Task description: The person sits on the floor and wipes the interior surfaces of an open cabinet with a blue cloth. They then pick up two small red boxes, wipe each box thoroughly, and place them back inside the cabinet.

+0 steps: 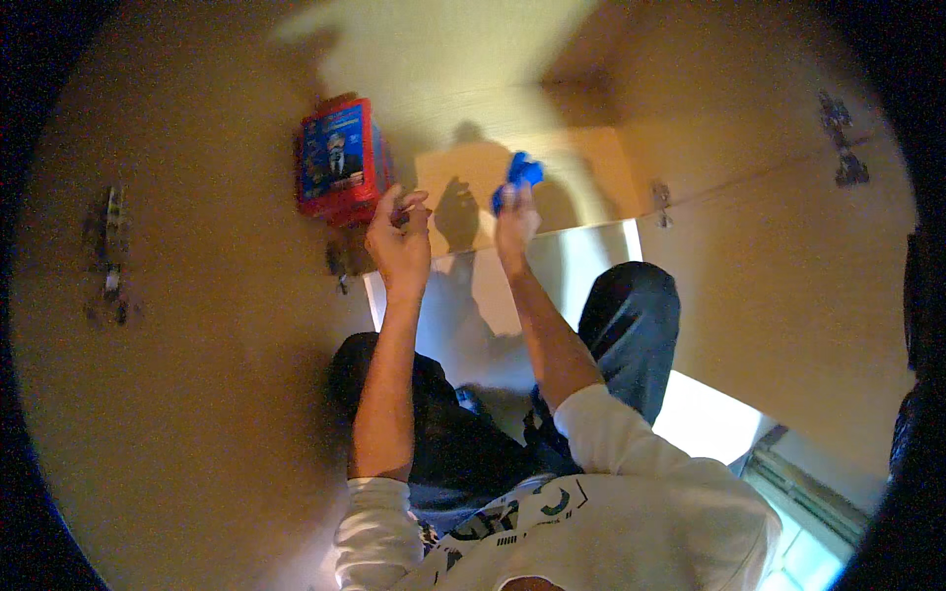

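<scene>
My right hand (517, 225) grips a crumpled blue cloth (523, 175) in front of the cabinet's lower board (599, 166). My left hand (399, 247) is raised with its fingers apart and partly curled, and I see nothing held in it. Just beyond its fingertips is a red box (377, 196) with a blue printed front bearing a picture and writing. Whether the fingertips touch the box cannot be told. Shadows of my arms fall on the board and the floor.
Open wooden doors stand on the left (185, 310) and right (768, 281), with metal hinges (112, 255) on them. My bent knees (628, 318) are between the doors, above a pale floor (458, 318). A window-like frame (805, 487) shows at lower right.
</scene>
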Motion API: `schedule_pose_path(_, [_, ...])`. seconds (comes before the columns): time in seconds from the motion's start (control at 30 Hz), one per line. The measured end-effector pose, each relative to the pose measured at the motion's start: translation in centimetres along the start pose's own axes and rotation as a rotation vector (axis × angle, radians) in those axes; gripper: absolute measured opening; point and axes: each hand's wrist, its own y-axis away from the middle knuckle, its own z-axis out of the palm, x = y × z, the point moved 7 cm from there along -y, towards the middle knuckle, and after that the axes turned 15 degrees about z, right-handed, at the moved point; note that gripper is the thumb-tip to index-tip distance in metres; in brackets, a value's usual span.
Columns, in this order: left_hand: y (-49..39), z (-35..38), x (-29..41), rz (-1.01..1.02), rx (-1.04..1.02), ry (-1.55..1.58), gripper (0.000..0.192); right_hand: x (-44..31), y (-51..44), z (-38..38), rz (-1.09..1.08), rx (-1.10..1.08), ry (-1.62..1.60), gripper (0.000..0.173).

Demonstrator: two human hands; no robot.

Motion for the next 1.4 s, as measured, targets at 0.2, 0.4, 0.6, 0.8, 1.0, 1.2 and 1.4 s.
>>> schedule_pose_path(0.2, [0.1, 0.9, -2.8, -0.199, -0.146, 0.005, 0.048, 3.2, 8.5, 7.5, -0.613, -0.481, 0.797, 0.057])
schedule_pose_path(0.4, [1.8, 2.8, -2.4, -0.190, -0.400, -0.106, 0.048, 5.2, 0.8, 1.5, -0.537, -0.145, 0.798, 0.057])
schedule_pose_path(0.6, [2.0, 3.6, -5.3, -0.200, -0.507, -0.133, 0.048, 11.5, -13.2, -11.3, -0.244, 0.077, 1.069, 0.064])
schedule_pose_path(0.8, [1.9, 6.7, -8.6, 0.012, -0.624, -0.268, 0.048, 11.0, -3.4, -3.8, -0.176, -0.131, 1.161, 0.060])
schedule_pose_path(1.0, [3.0, 9.5, -13.0, 0.169, -0.790, -0.608, 0.047, 7.3, 3.5, -2.1, -0.450, -0.273, 0.835, 0.061])
schedule_pose_path(1.2, [5.2, 8.9, -14.9, 0.564, -0.636, -0.773, 0.036, 10.9, -7.2, -9.1, -0.170, -0.212, 1.058, 0.064])
schedule_pose_path(1.4, [6.6, 9.4, -15.9, 0.546, -0.667, -0.938, 0.039, 10.7, -10.6, -13.5, -0.342, -0.029, 1.015, 0.060])
